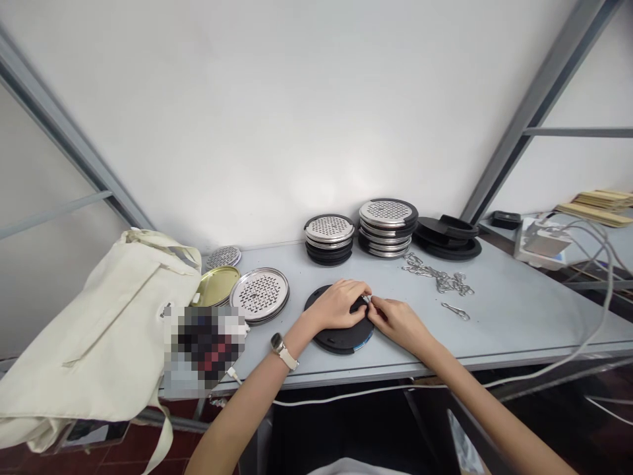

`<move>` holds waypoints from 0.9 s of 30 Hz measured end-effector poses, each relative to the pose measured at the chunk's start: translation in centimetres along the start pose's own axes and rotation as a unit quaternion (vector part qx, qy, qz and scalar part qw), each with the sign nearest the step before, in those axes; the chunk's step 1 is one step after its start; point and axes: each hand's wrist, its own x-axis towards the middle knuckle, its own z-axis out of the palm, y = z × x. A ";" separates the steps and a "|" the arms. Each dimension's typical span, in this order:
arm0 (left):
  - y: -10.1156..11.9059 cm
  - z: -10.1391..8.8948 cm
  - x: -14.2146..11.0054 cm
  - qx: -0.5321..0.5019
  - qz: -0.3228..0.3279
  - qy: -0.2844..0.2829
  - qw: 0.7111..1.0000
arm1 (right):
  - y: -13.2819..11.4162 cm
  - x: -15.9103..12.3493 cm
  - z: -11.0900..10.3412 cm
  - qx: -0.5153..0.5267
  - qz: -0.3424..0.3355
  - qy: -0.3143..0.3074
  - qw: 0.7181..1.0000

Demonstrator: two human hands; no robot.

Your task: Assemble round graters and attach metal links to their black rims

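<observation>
A black round disc lies on the table near its front edge, with a bluish strip on its lower right rim. My left hand rests across the disc, its fingers curled over the far right rim. Close beside it, my right hand pinches a small silvery metal piece at that same rim; the fingers cover most of it. To the right lie a heap of metal snap hooks and one separate snap hook. A perforated metal disc tops a stack left of my left hand.
Behind stand two stacks of perforated discs with black rims, and black round parts. A cream bag and gold-coloured lid occupy the left. A white cable runs along the table's front edge.
</observation>
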 end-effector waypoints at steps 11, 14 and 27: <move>0.1 -0.1 0.0 0.004 -0.001 -0.006 1.000 | 0.0 0.0 0.1 -0.013 -0.005 0.010 1.000; 0.1 -0.1 0.0 0.004 -0.003 -0.007 1.000 | 0.0 0.0 0.0 -0.015 -0.004 0.011 1.000; 0.2 -0.1 0.0 0.009 -0.011 -0.006 1.000 | 0.1 -0.2 0.2 -0.058 -0.021 0.016 0.998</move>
